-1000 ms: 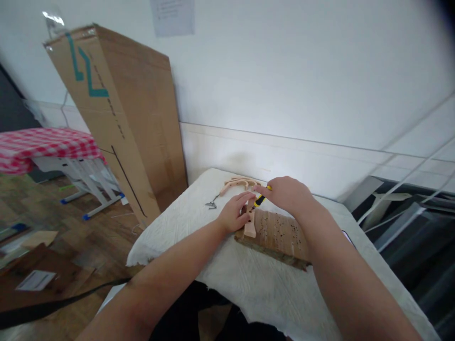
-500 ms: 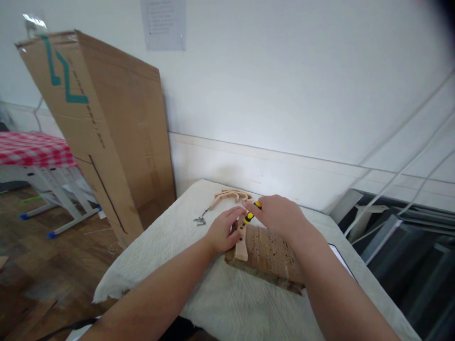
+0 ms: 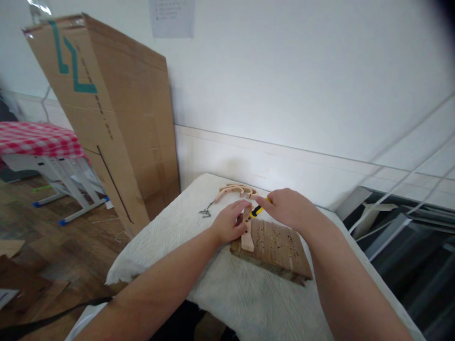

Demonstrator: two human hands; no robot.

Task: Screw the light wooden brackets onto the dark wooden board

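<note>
Brown cardboard, a tall box (image 3: 106,109), leans on the white wall far to the left of the wooden board (image 3: 280,246). Lower and more to the left of the board there is a red checked cloth (image 3: 35,139) over a stand with white legs, on a wooden floor.

A white textured cover lies on the worktop (image 3: 170,237), and the board rests on it. Left of the board and a little behind it, some small metal hooks (image 3: 205,212) lie on the cover. Just behind the board's far left corner lie curved pieces of light wood (image 3: 232,190), close together.

The left hand (image 3: 229,222) comes in from the lower left and rests at the left edge of the board. Its fingers are curled narrow and hold a small wooden piece (image 3: 248,239), which is pale and lies on the left end of the board, along its short side.

Over the far left part of the board, between the two hands, a screwdriver (image 3: 255,211) with a yellow and black handle shows. It is tilted, with its lower end pointing down toward the wooden piece. The tip itself is too small to see.

The right hand (image 3: 287,208) is above the far edge of the board, palm down. Its fingers are closed on the upper end of the screwdriver. The top of the board is dotted with many small dark holes.

To the right of the board, beyond the worktop, dark frames (image 3: 408,232) lie low against the wall.
</note>
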